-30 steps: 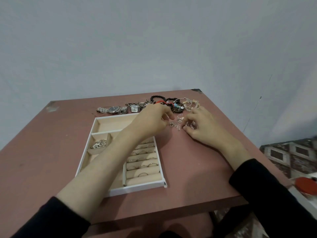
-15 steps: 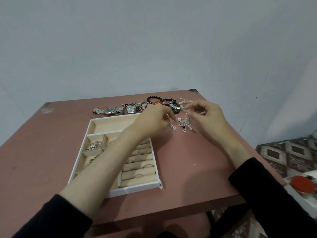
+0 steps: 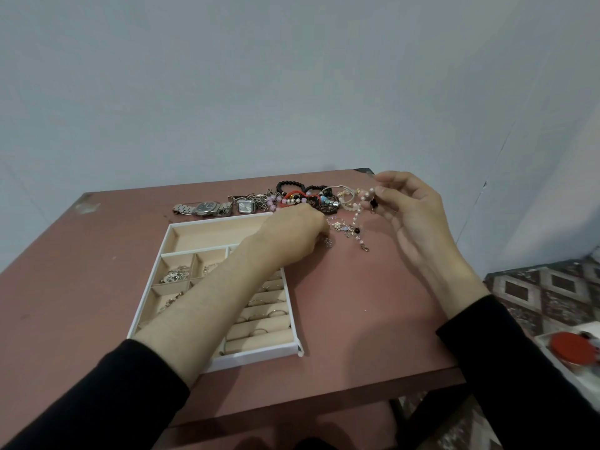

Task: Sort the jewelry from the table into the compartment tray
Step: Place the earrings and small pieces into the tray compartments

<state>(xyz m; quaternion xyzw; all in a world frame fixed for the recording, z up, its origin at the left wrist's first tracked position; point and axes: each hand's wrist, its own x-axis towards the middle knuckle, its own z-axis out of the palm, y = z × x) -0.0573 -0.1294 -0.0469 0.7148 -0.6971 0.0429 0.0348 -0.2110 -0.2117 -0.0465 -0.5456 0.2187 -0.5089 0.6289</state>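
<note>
A white compartment tray (image 3: 212, 363) with beige lining lies on the reddish table (image 3: 357, 319); rings sit in its roll slots and small silver pieces in its left cells. My right hand (image 3: 409, 209) pinches a pearl bead chain (image 3: 357, 219) and holds its upper end above the table, while the lower end trails on the tabletop. My left hand (image 3: 295, 235) reaches across the tray with curled fingers onto small charms (image 3: 341, 227) beside the chain; what it grasps is hidden. A jewelry pile (image 3: 308, 198) with black and red bracelets lies behind.
Two silver watches (image 3: 207, 208) lie along the table's back edge behind the tray. The table's right edge drops off to a patterned floor (image 3: 535, 297), where a red round object (image 3: 571, 347) sits on something white. A pale wall stands close behind.
My right hand has risen from the tabletop and moved back and right, lifting the bead chain's end. My left hand stays at the charms near the tray's far right corner.
</note>
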